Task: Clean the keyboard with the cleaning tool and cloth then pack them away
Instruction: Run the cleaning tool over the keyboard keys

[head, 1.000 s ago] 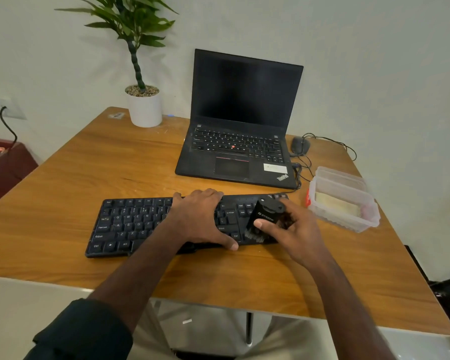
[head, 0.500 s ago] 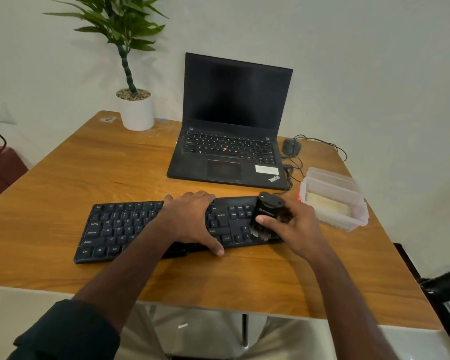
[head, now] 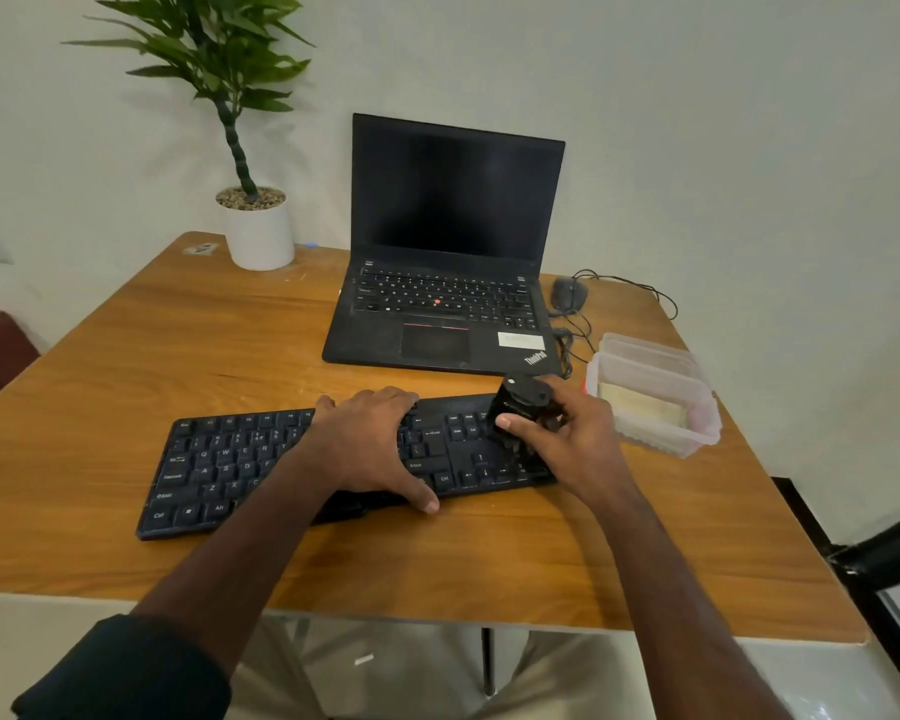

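The black keyboard [head: 302, 470] lies flat on the tabletop [head: 126, 356]; the left hand [head: 375, 444] is spread, pressing it steady; the right hand [head: 567, 439] pinches the small black cleaning brush [head: 520, 407] over the right-end keys; it looks light and rigid, best gripped by its body; the keyboard seems apt to slide.

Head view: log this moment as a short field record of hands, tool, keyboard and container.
left hand: flat on keyboard, bracing it
right hand: grips black cleaning tool
tool position: over the keyboard's right end
container: clear plastic, lid off, right of keyboard, pale cloth inside
stage: brushing, packing not begun
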A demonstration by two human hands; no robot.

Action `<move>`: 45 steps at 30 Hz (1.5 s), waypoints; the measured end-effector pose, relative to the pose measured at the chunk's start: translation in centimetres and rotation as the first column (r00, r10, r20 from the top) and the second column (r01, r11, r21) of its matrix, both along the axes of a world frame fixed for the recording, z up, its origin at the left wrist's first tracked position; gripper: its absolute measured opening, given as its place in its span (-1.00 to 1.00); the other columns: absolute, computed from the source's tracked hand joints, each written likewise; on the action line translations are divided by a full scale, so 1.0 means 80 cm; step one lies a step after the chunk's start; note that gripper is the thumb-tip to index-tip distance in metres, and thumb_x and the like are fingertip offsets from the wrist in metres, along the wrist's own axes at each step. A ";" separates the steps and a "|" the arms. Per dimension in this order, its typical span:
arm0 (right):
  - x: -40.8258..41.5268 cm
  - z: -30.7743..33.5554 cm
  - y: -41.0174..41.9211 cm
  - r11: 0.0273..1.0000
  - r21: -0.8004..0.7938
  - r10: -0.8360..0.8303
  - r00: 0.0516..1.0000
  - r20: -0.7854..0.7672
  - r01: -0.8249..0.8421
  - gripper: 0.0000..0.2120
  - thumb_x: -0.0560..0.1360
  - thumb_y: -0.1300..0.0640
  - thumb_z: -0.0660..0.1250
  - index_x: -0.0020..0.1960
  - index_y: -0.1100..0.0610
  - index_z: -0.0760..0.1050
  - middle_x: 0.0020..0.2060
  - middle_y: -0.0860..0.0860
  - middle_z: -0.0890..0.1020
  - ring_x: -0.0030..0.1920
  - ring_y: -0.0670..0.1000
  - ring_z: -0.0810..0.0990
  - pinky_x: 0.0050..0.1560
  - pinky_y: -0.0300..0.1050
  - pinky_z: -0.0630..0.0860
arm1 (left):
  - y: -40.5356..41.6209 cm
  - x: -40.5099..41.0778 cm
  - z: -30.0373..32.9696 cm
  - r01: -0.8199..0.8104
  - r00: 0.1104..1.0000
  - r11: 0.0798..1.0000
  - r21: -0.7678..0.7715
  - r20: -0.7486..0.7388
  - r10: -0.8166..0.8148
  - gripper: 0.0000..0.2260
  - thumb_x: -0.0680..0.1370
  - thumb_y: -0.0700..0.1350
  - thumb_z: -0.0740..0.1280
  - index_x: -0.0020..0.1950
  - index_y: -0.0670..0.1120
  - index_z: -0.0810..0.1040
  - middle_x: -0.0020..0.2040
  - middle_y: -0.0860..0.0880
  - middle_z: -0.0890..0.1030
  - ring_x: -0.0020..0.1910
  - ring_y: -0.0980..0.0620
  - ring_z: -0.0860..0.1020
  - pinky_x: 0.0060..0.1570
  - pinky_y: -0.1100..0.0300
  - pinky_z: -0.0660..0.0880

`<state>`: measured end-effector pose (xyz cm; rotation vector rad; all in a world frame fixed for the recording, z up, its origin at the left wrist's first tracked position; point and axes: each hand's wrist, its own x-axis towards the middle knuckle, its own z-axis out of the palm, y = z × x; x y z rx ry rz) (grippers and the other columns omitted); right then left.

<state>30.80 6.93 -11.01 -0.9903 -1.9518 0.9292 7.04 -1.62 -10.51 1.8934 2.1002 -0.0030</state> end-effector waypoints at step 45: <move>0.085 -0.020 -0.015 0.981 0.095 -0.165 0.985 -0.057 0.170 -0.76 0.44 0.08 0.55 0.05 -0.06 0.59 -0.13 -0.20 0.69 -0.09 -0.14 0.62 -0.13 -0.36 0.50 | 0.001 0.000 -0.002 -0.003 1.000 1.000 0.001 -0.002 0.003 0.24 0.08 0.60 0.39 0.62 0.10 0.05 0.59 0.12 0.21 0.51 0.03 0.24 0.47 -0.24 0.13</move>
